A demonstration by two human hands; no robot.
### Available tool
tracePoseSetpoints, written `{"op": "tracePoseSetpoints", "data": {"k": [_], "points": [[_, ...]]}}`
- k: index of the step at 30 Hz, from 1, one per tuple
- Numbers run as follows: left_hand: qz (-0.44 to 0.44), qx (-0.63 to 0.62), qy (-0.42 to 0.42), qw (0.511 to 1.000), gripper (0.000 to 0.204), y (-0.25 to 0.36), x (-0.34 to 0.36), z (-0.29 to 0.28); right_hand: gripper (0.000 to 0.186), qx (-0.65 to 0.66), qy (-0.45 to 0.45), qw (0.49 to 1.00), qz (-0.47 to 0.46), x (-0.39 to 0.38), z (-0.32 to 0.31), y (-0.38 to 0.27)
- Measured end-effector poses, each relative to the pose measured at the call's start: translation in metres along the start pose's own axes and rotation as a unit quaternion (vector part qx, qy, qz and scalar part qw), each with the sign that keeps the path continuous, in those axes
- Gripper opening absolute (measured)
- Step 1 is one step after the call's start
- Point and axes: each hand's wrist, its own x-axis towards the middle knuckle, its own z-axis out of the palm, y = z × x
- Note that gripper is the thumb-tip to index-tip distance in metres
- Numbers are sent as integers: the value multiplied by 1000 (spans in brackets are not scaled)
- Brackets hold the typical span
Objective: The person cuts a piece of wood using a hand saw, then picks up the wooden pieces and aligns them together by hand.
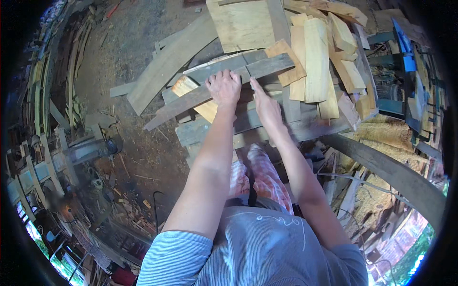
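Note:
My left hand presses down on a long grey board, its fingers curled over the far edge. The board slants from lower left to upper right across a stack of planks. My right hand is closed beside the board's near edge, to the right of the left hand. From its fingertips a thin dark blade runs away across the board, seen edge-on like a saw's. Its handle is hidden in the hand. Beneath the board, a pale block with an orange-brown end sticks out.
Pale wood blocks are piled at the right of the stack. A wide plywood-like panel and a long grey plank lie beyond. A dark curved beam passes at right. Wood scraps litter the floor at left.

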Motion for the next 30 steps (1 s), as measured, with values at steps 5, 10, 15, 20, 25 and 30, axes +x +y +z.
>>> {"op": "tracePoseSetpoints", "data": {"k": [5,10,15,20,25,30], "points": [[-29,30,14,999,28,-19,2,-10,42,72,-60,995,27,-82,-19,5],[-8,16,10,1000,29,-2,3,-3,53,-13,-53,998,17,10,-9,-3],[-25,60,26,998,28,-23,5,-11,54,47,-84,995,-18,-66,-13,12],[7,7,32,999,28,8,5,-2,49,1,-48,999,-7,18,-12,6],[-12,30,38,999,28,-24,-2,-6,47,42,-81,996,-11,-59,-15,17],[5,1,48,999,29,-3,3,-4,45,-13,-133,988,77,1,-35,-19]]}}
